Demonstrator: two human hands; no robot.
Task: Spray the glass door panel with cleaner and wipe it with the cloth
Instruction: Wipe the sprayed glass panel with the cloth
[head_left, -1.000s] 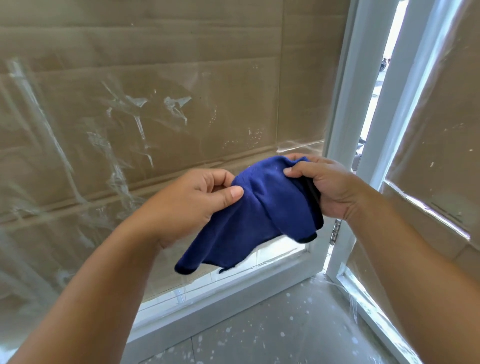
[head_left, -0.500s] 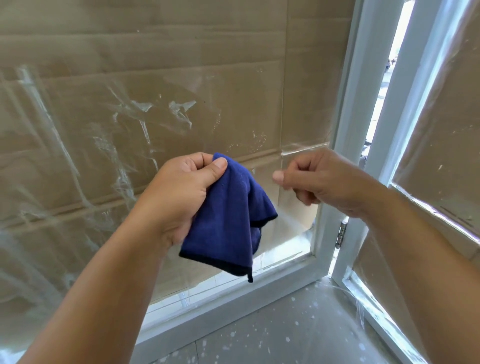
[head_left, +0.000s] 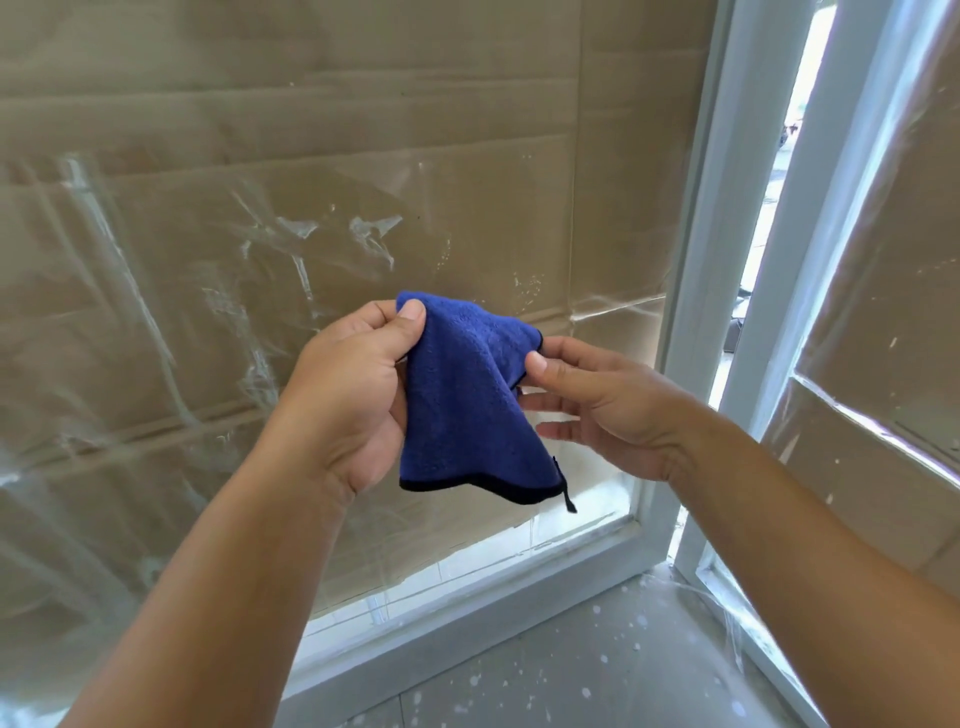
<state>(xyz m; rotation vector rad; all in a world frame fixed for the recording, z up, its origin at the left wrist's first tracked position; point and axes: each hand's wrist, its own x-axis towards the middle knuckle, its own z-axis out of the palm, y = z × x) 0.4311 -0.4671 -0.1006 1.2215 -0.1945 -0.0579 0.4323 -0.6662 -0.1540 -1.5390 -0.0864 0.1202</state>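
— How do you reckon that small dark-blue microfibre cloth with the black stitched edge (head_left: 467, 400) will handle?

— Soft and very light, I'd judge. It hangs limp, folded over itself, with no stiffness at all. It's held up in front of the large glass door panel (head_left: 260, 260), apart from it, not touching.

— Who has it?

— The left hand (head_left: 348, 395) pinches its top corner between thumb and curled forefinger; the rest of the cloth drapes down beside the palm. The right hand (head_left: 613, 405) has its fingers loosely spread, the thumb tip just touching the cloth's right edge. Whether the fingers behind actually grip the fabric, I cannot tell.

— Where would you take hold for wiping?

— Bunch it, or lay it flat under the palm, I think. A corner pinch leaves it flapping and puts little pressure on the glass. The plush nap should not slip much in dry fingers.

— And the glass?

— Rigid and breakable, probably, set in a white painted door frame (head_left: 701, 260). Pale streaks and smears show on it.

— Anything you can't make out?

— No spray bottle is in view. Brown cardboard (head_left: 311, 78) seems to sit behind the pane, though reflections make that hard to judge. The panel's top and left side are cut off. The cloth's back face is hidden.
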